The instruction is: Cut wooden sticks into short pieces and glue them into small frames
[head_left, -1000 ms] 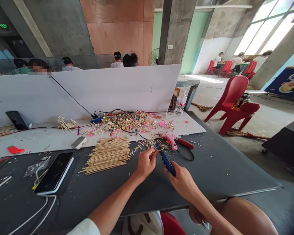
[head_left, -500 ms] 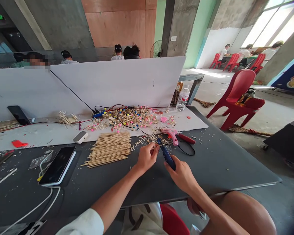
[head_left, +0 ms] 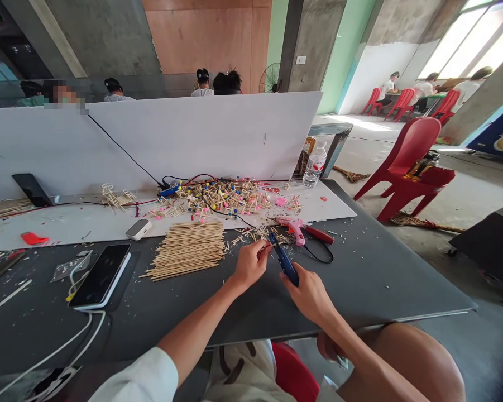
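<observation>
My left hand (head_left: 253, 262) is closed in a pinch on a small thin wooden stick, whose end meets the tip of a dark blue cutting tool (head_left: 283, 259). The tool's handle is wrapped by my right hand (head_left: 312, 290). Left of my hands a flat bundle of thin wooden sticks (head_left: 188, 251) lies on the dark table (head_left: 360, 279). Short cut pieces (head_left: 238, 237) are scattered just beyond my left hand. Behind them is a pile of small stick pieces with coloured balls (head_left: 226, 198). A pink glue gun (head_left: 293, 228) rests beyond the tool.
A red-handled tool (head_left: 319, 234) lies right of the glue gun. A water bottle (head_left: 315, 164) stands by the white partition (head_left: 192, 139). To the left are a large phone (head_left: 101, 275), a small white box (head_left: 138, 229) and a leaning phone (head_left: 31, 190). Several people sit farther off.
The camera view has shifted slightly. Both hands stay nearly in place, with the stick and the blue tool still held.
</observation>
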`<state>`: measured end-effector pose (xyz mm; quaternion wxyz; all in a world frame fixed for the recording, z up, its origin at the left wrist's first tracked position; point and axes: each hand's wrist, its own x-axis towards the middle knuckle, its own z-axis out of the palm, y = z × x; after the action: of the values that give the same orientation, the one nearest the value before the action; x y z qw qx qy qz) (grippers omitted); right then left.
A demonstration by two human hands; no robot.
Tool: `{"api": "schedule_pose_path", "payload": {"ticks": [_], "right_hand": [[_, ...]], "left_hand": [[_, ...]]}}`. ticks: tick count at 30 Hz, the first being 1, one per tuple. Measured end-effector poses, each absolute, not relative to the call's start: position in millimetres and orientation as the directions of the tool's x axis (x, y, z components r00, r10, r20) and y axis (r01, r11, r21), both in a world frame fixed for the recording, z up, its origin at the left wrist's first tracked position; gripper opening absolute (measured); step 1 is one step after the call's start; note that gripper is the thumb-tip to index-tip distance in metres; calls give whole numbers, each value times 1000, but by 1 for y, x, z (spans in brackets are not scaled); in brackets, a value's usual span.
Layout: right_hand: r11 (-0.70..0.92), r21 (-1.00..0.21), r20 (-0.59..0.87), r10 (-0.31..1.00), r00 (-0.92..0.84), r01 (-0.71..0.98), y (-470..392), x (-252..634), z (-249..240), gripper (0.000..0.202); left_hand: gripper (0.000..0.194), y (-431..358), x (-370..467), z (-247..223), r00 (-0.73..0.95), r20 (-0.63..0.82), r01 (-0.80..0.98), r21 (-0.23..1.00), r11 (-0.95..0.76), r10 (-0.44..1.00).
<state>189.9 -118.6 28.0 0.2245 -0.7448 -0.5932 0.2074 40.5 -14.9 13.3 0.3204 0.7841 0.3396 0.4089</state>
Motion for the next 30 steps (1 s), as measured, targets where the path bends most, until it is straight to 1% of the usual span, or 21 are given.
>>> {"api": "schedule_pose_path", "payload": {"ticks": [17, 23, 30], "right_hand": [[-198, -557, -46, 977, 209, 807, -115, 190, 25, 16], [-205, -514, -35, 975, 219, 833, -115, 189, 24, 16], [-217, -513, -44, 973, 227, 831, -113, 189, 24, 15]], "left_hand": [[32, -12, 41, 11, 441, 383, 298, 790, -535, 811], [31, -10, 40, 8, 455, 383, 295, 787, -542, 804], [29, -9, 40, 7, 455, 382, 298, 785, -542, 804]]}}
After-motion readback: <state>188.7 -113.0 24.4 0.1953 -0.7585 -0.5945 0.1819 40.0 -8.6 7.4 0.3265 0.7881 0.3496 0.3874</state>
